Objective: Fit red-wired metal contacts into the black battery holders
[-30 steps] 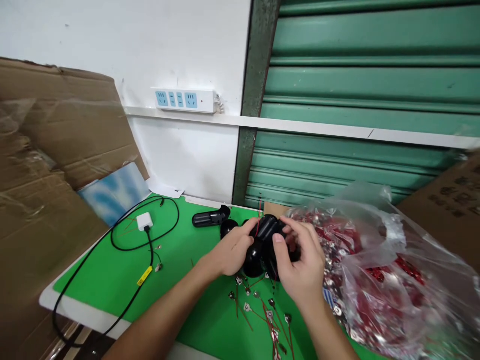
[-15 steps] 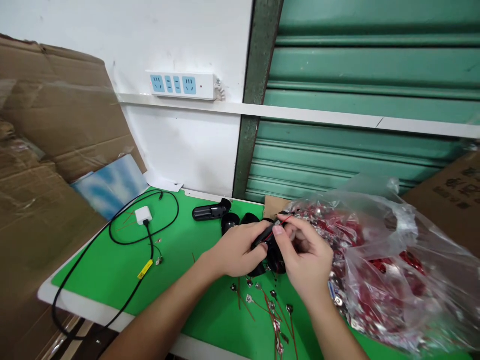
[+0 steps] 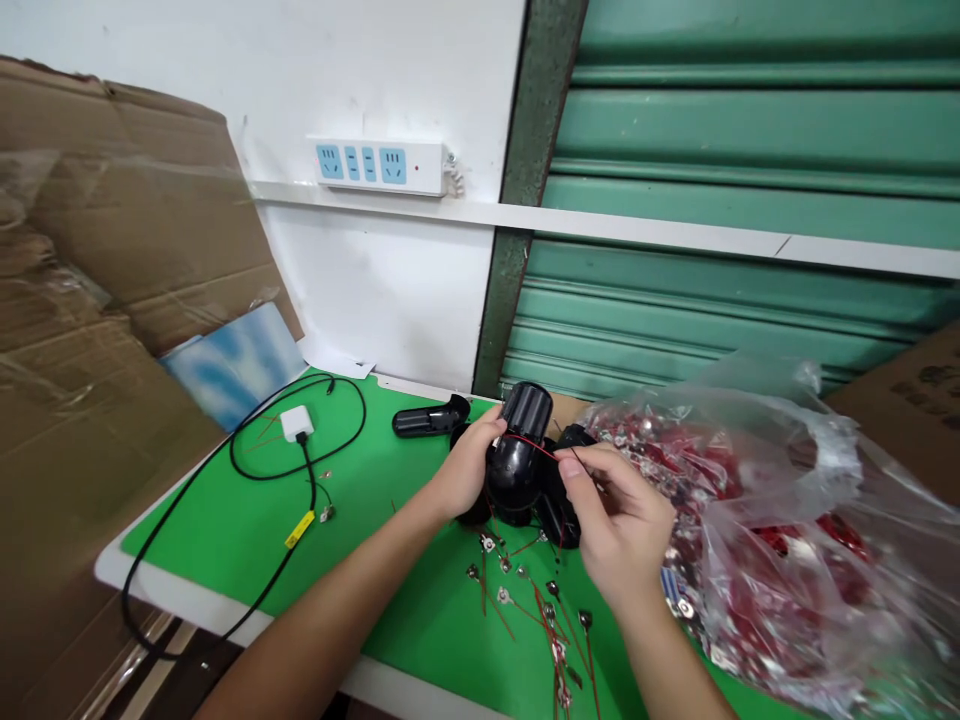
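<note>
Gripping casing (image 3: 514, 478) with left hand (image 3: 466, 470), red wire (image 3: 534, 444) pinched in fingers of right hand (image 3: 621, 515), we should hold casing steady, guide wire gently.

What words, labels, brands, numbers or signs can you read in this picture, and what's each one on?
No text is readable.
Yellow tag on the black cable: dark marks, too small to read.
Cardboard box at right: dark printed marks, too blurred to read.
Power strip: no lettering that I can make out.
</note>
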`<state>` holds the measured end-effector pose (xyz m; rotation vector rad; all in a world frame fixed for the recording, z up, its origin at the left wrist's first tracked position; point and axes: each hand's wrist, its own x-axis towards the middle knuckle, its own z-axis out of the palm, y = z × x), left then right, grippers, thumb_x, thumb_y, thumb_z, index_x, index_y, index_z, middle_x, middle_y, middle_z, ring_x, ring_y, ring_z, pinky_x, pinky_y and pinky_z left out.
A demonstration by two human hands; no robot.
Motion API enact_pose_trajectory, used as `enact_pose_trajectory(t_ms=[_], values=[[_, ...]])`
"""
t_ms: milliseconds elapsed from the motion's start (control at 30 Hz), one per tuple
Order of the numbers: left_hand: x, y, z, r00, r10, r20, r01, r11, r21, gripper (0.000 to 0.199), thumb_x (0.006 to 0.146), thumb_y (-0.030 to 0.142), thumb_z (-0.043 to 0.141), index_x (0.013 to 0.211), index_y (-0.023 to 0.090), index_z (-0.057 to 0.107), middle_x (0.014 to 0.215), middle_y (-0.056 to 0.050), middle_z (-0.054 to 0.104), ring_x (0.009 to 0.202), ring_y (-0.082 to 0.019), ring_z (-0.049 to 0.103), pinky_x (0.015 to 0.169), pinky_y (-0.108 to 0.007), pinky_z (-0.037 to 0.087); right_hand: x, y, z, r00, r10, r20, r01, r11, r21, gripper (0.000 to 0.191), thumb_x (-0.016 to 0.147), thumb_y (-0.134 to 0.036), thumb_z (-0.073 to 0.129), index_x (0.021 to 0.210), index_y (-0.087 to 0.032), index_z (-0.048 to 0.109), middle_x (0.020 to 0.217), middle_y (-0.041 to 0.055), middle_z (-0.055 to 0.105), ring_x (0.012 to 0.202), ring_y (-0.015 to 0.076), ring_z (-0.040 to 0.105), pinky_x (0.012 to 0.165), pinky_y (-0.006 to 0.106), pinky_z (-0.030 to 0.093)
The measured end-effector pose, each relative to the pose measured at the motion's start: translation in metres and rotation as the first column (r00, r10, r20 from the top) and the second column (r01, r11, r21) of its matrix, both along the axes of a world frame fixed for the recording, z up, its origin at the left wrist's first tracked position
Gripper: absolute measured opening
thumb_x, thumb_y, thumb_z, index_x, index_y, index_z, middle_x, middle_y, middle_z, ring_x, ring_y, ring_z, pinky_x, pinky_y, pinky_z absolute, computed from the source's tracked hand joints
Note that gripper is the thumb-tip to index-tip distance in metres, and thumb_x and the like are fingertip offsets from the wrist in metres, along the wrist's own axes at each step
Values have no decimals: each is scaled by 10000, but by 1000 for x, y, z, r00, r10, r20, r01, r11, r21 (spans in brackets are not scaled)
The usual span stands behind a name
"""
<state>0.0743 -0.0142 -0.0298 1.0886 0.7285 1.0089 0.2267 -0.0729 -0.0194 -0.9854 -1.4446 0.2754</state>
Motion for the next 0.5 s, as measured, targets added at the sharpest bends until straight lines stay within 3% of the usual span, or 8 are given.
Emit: enact_pose_trajectory(t_ms=[200, 300, 400, 500], values=[[-2, 4, -2, 997, 50, -60, -43, 992, 119, 431, 875, 358, 438, 1178, 167, 678, 1251, -56, 734, 1266, -254, 601, 1176, -369, 424, -1, 4, -6, 992, -86, -95, 76, 991, -106, 116, 898, -302, 736, 952, -204, 767, 773, 23, 737, 531, 128, 588, 474, 261, 493], [-2, 3, -3, 995, 61, -74, -50, 988, 148, 446, 878, 344, 425, 1202, 166, 673, 1265, -58, 727, 1262, -249, 597, 1164, -353, 434, 3, 4, -5, 994, -78, -79, 70, 992, -103, 69, 873, -250, 701, 912, -201, 730, 741, 9, 721, 542, 132, 614, 475, 249, 492], [-2, 1, -2, 992, 74, -102, -56, 984, 167, 433, 910, 385, 443, 1201, 162, 675, 1230, -58, 726, 1190, -236, 613, 1108, -331, 462, 7, 1, -1, 995, 55, 88, -51, 998, -39, 110, 858, -155, 607, 804, -208, 687, 650, -20, 674, 538, 133, 614, 497, 252, 477], [-4, -1, 0, 983, 85, -165, -59, 986, 157, 417, 909, 430, 538, 1208, 168, 665, 1110, -35, 718, 1096, -215, 605, 1022, -306, 482, 7, -3, 3, 931, 165, 327, -196, 978, 66, 191, 878, -137, 544, 740, -202, 658, 631, -12, 634, 569, 141, 577, 543, 289, 453]])
